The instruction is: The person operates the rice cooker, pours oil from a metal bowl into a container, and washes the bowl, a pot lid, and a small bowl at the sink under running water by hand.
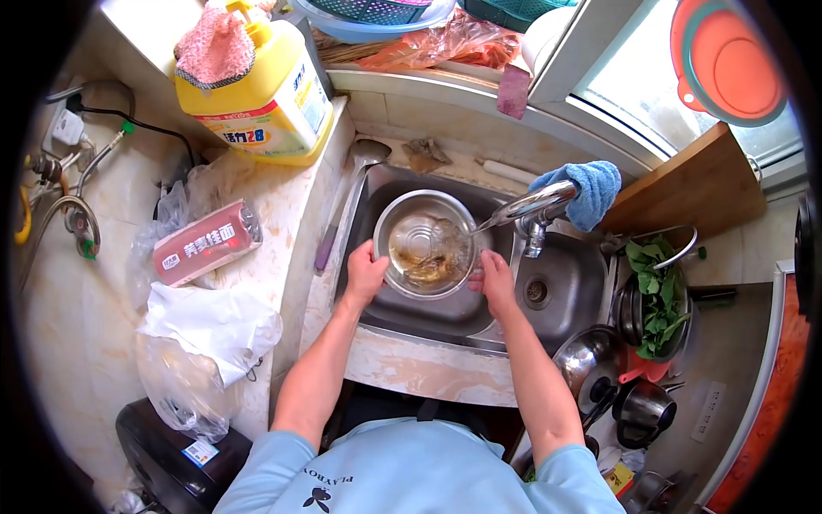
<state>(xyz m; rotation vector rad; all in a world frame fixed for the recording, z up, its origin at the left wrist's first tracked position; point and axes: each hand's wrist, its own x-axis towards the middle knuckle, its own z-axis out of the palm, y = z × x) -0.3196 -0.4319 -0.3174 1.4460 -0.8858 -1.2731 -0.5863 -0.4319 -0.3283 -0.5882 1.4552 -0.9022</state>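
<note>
A round stainless steel bowl (462,214) is held over the left basin of the sink (385,319). My left hand (366,272) grips the bowl's left rim with fingers closed. On the opposite side, my right hand (492,278) has its fingers curled at the rim. Inside the bowl is water with a brownish mass (432,261), whose kind I cannot make out. The chrome faucet (539,203) points its spout at the bowl's right edge, and water runs from it into the bowl. A blue cloth (595,193) is draped over the faucet.
A ladle (370,154) with a purple handle lies left of the sink. Farther left stand a yellow jug (265,103) and a pack of noodles (208,243). At right are leafy greens (658,295), a pan lid (591,360), a dark pot (642,411) and a wooden board (698,193).
</note>
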